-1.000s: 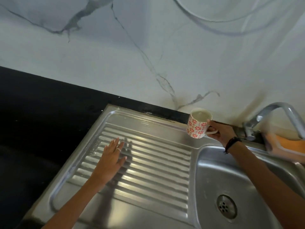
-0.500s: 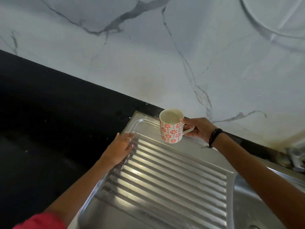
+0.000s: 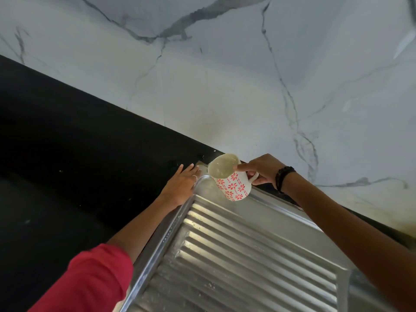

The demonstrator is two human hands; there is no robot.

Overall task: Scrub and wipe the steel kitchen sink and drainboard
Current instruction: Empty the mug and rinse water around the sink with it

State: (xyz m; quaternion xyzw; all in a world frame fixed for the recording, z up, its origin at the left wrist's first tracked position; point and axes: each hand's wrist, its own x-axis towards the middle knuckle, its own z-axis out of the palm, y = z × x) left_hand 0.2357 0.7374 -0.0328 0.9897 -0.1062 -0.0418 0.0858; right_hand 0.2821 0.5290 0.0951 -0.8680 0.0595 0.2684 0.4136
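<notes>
The ribbed steel drainboard (image 3: 247, 255) fills the lower middle of the head view. My right hand (image 3: 263, 168) grips the handle of a white mug (image 3: 231, 181) with red flower prints, tilted toward the drainboard's far left corner, with cloudy water inside. My left hand (image 3: 182, 185) lies flat, fingers together, on the drainboard's left rim at that corner, touching the black counter. Only a sliver of the sink basin (image 3: 360, 287) shows at the lower right, mostly hidden by my right forearm.
A black countertop (image 3: 67, 154) stretches to the left of the drainboard. A white marble-patterned wall (image 3: 225, 75) rises directly behind it. A black band sits on my right wrist (image 3: 282, 179).
The view has swung left, losing the tap and basin. My right hand carried the mug left to the far corner and tilted it. My left hand slid from the ribs to the corner rim.
</notes>
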